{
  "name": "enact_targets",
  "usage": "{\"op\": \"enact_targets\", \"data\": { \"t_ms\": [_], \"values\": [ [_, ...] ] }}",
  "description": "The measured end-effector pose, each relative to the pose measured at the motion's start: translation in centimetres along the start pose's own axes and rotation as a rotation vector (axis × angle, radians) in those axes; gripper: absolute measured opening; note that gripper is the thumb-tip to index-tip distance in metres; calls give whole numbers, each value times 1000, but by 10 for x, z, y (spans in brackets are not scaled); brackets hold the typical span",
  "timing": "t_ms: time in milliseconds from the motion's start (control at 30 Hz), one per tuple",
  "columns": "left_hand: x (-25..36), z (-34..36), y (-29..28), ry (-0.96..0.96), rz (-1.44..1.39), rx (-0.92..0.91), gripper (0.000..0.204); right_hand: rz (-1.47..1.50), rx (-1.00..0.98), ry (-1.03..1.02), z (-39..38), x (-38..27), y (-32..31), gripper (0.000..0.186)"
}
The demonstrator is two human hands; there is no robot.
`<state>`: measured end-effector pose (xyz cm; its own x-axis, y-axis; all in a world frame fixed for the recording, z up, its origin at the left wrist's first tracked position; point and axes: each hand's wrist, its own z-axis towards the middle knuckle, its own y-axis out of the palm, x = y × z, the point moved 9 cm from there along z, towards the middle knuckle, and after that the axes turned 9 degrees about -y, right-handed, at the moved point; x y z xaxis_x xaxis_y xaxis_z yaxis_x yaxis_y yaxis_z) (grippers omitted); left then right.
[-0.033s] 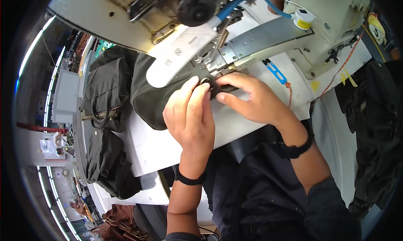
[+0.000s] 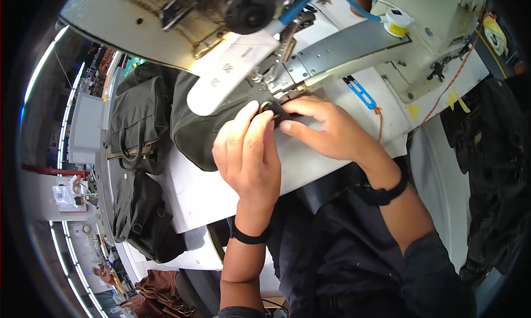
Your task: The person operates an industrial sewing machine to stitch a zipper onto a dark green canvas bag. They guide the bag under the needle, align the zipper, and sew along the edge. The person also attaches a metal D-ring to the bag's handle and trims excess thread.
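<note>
My left hand (image 2: 248,157) pinches a small dark piece with a metal ring (image 2: 269,107) on an olive-green fabric bag (image 2: 196,143) beneath a sewing machine (image 2: 337,55). My right hand (image 2: 337,130) holds the same bag's dark end, its thumb and index finger curled beside the ring; the fingertips are partly hidden. Both hands are just below the presser foot and metal plate (image 2: 296,66), by a long white guard (image 2: 215,85). A blue thread snipper (image 2: 359,94) with an orange cord lies on the white table (image 2: 310,177) to the right of my hands.
Stacked olive bags (image 2: 138,121) and another dark bag (image 2: 141,218) lie along the left. Dark bags (image 2: 492,179) hang at the right beside a grey surface. A brown leather bag (image 2: 157,293) sits at lower left. A blue hose (image 2: 359,5) crosses the machine top.
The view differs very slightly, with the machine and both hands sitting a little further left in the picture. Both hands keep their hold at the ring.
</note>
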<state>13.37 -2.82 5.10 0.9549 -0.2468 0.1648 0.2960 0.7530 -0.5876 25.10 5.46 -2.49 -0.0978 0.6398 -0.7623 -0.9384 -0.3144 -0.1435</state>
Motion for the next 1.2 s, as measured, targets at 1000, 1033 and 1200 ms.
{"op": "enact_targets", "data": {
  "t_ms": [1000,1033,1200],
  "values": [
    [-40,10,18,-559,-543,-121,13,170,171,240,3,-29,0,20],
    [-40,9,19,-553,-542,-121,13,168,169,251,3,-28,0,20],
    [-46,13,27,-567,-581,-120,15,141,265,156,13,-28,-3,20]
  ]
}}
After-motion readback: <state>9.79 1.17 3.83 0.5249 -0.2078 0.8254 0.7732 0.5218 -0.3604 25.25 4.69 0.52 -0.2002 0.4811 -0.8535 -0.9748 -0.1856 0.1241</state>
